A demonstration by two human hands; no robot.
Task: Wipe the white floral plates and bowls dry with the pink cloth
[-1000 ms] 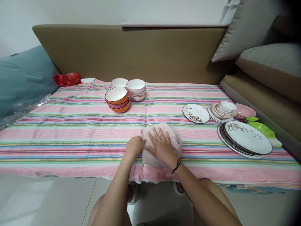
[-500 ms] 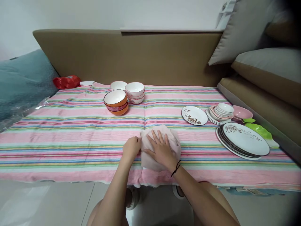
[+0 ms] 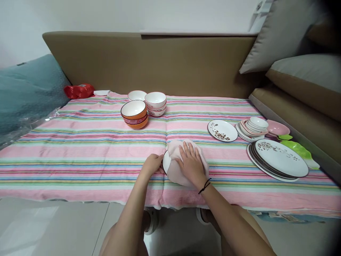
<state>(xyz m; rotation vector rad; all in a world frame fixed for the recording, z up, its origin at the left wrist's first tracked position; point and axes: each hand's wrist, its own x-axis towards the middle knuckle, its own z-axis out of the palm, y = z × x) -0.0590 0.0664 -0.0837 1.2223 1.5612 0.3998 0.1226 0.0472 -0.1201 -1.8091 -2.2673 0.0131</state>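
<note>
A white plate [image 3: 166, 161] with a dark rim lies on the striped cloth, mostly hidden under a pale pink cloth [image 3: 176, 173]. My left hand [image 3: 153, 164] pinches the plate's left edge, thumb on top and fingers at the side. Flat on the pink cloth, my right hand [image 3: 191, 161] presses down over the plate with its fingers stretched out. Farther back to the right lies a flowered plate [image 3: 222, 130], apart from both hands.
Stacked orange bowls [image 3: 135, 121] and flowered bowls [image 3: 156, 106] stand at the back left. On the right are a stack of oval plates [image 3: 282, 158], small dishes [image 3: 254, 126], a pink dish [image 3: 277, 128] and a green leaf-shaped dish [image 3: 299, 151]. A red plastic bundle [image 3: 79, 91] lies far left.
The pink cloth has slid right under my right hand, uncovering the plate's left edge. My left hand now shows gripping that edge. The view has shifted slightly.
</note>
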